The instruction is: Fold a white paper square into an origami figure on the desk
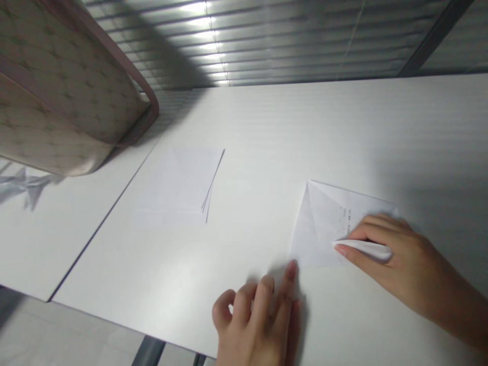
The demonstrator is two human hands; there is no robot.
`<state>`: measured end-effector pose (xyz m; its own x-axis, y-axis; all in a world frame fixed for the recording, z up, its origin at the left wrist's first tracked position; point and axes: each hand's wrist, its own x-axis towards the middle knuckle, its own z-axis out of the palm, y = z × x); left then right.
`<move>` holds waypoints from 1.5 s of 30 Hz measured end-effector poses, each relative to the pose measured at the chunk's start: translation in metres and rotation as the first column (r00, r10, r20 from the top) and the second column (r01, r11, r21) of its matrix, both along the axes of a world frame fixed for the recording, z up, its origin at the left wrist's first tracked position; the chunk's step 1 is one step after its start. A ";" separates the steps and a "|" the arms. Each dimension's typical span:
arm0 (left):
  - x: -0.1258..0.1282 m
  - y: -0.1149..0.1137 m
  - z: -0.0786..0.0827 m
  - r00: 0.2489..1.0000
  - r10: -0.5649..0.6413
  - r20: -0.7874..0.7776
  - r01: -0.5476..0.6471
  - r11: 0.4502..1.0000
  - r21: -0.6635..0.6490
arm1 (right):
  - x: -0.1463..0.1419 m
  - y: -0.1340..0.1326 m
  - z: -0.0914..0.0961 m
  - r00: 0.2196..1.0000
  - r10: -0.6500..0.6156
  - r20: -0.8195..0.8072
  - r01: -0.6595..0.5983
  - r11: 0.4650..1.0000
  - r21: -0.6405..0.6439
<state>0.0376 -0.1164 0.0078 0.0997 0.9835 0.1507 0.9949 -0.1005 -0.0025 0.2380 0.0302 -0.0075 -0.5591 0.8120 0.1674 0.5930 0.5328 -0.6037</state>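
Note:
A creased white sheet of paper (324, 223) with faint print lies on the white table (267, 132), right of centre. My right hand (396, 259) rests on its right part and pinches a folded flap of it between thumb and fingers. My left hand (259, 315) sits at the table's near edge with fingers curled; its index fingertip touches the paper's lower left corner.
A small stack of white sheets (179, 185) lies left of centre. A patterned cushioned chair (64, 86) overhangs the top left. A second table (46, 229) adjoins on the left, with folded paper shapes (23, 185) on it. Window blinds (267, 35) run along the back.

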 end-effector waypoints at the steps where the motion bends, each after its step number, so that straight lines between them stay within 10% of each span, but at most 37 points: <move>1: 0.000 0.000 0.000 1.000 0.002 -0.009 -0.002 1.000 -0.006 | 0.000 0.000 0.000 1.000 -0.002 -0.001 0.002 1.000 -0.001; 19: -0.006 -0.001 0.002 0.961 0.087 0.262 -0.066 0.994 -0.085 | 0.000 -0.001 -0.002 1.000 -0.007 0.000 0.007 1.000 0.002; 24: -0.015 -0.008 0.000 0.897 0.092 0.433 -0.133 0.989 0.067 | -0.001 -0.001 -0.002 1.000 -0.020 0.010 0.020 1.000 -0.002; 34: 0.013 0.016 -0.007 0.921 -0.385 0.061 0.372 0.915 0.155 | -0.003 -0.002 -0.003 1.000 -0.025 0.007 0.025 1.000 0.004; 45: 0.013 0.023 -0.016 0.933 -0.358 0.046 0.349 0.927 0.139 | -0.009 0.000 0.005 0.998 -0.031 0.046 0.031 0.999 -0.006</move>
